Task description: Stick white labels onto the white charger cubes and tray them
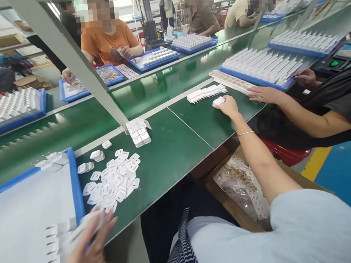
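My left hand (84, 247) is at the lower left, smeared by motion, its fingers bent around white plastic parts (92, 217) over the edge of a blue-rimmed tray (77, 186). Beside it in the tray lies a row of white housings (59, 250) with thin pins pointing left. My right hand (229, 106) reaches far across the bench and pinches a small white plastic housing (218, 101). Just behind that hand stands a row of white pinned housings (206, 93). A loose heap of flat white covers (115, 180) lies between my hands, nearer the left.
Stacked white covers (139, 133) stand by a metal post (71, 54). At right, a co-worker's hand (265, 94) rests by a slotted white strip (231, 81) and a full tray (259, 67). Co-workers sit beyond the green belt (158, 81). An open carton (211, 181) sits below.
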{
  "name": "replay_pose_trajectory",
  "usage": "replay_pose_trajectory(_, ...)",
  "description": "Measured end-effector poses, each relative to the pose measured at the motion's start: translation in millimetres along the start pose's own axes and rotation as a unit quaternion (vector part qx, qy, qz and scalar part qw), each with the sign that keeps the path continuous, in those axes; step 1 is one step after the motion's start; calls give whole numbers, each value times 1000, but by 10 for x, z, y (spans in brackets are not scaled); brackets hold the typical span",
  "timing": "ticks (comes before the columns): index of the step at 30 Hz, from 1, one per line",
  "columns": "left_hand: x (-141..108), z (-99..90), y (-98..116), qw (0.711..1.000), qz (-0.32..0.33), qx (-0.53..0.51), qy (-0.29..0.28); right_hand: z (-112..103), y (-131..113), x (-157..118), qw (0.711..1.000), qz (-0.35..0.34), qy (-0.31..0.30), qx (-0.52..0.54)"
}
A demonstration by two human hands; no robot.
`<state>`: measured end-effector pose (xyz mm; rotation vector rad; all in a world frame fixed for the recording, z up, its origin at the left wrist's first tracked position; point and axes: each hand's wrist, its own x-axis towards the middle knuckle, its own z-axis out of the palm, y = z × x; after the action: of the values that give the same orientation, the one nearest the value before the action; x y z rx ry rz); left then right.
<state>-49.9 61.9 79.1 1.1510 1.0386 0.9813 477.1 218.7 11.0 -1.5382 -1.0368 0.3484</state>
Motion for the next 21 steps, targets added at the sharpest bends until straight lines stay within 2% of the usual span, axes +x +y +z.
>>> replay_pose_trajectory(3, 244, 358, -114, 999, -6, -35, 10, 86, 0, -117, 1000, -7, -9, 17)
replay_pose_trajectory(5, 388, 524, -282, 998, -12, -60, 16, 256, -75, -377, 999, -3, -18, 26)
replay_pose_trajectory(7, 464, 624, -501, 995, -28, -89, 23, 501, -224, -828, 999, 4, -32, 38)
replay_pose_trajectory(11, 452, 730, -822, 989, -45, -140, 10, 1012, -718, -2092, 992, -14, -86, 87)
replay_pose_trajectory(14, 403, 805, -821, 991, -31, -133, -14, 1224, -1078, -2880, 984, -37, -113, 132)
replay_pose_trajectory(16, 374, 848, -762, 993, -29, -117, 6, 1289, -1210, -3191, 982, -41, -121, 140)
replay_pose_trajectory(18, 341, 863, -708, 992, -27, -111, 51, 1322, -1248, -3359, 979, -48, -135, 143)
replay_pose_trajectory(21, 280, 804, -664, 988, -12, -114, 104, 1330, -1209, -3437, 962, -89, -188, 180)
